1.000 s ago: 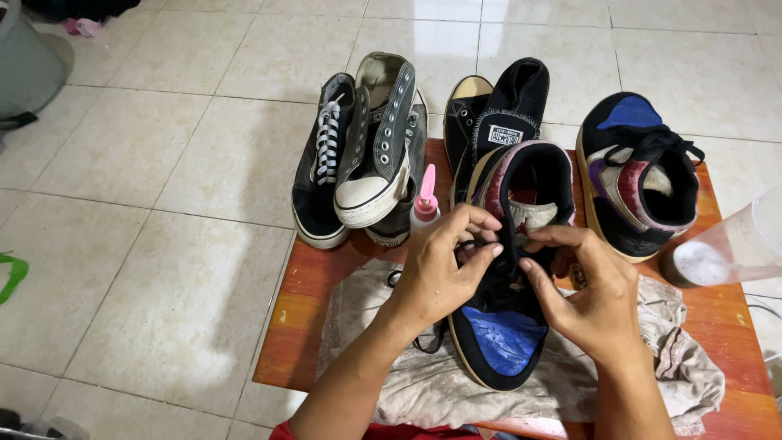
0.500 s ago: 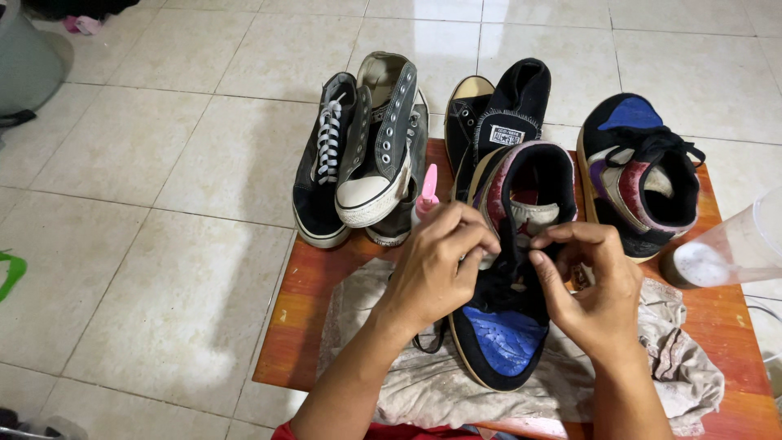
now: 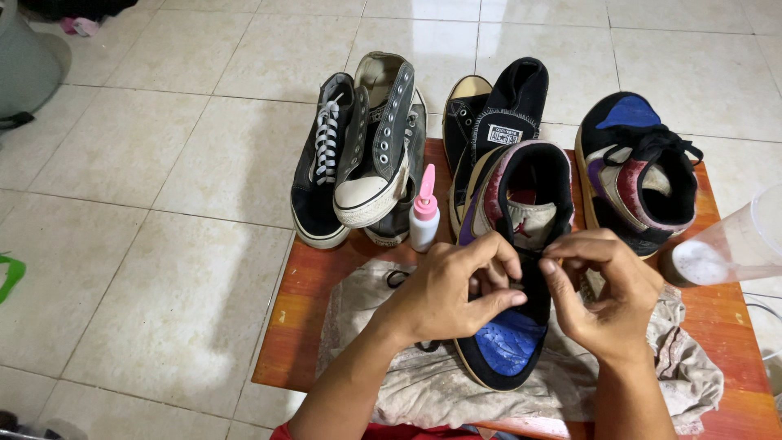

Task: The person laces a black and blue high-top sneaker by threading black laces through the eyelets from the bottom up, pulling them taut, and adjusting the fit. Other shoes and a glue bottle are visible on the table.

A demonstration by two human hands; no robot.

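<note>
A black, blue and maroon high-top sneaker (image 3: 511, 342) lies on a dirty beige cloth (image 3: 423, 383) on a low reddish wooden table (image 3: 297, 326). My left hand (image 3: 448, 289) and my right hand (image 3: 607, 293) meet over the sneaker's lacing area, fingers pinched at the black lace and eyelets. A loop of black lace (image 3: 397, 279) trails left of the sneaker on the cloth. The matching sneaker (image 3: 635, 183) stands at the table's far right.
A small white glue bottle with a pink cap (image 3: 423, 213) stands left of the sneaker. Grey and black canvas shoes (image 3: 358, 155) and black high-tops (image 3: 497, 106) sit at the table's back edge. A clear plastic cup (image 3: 737, 244) lies at right. The floor is tiled.
Both hands stay at the lacing area; the fingers have shifted slightly, with my right fingertips now closer to my left.
</note>
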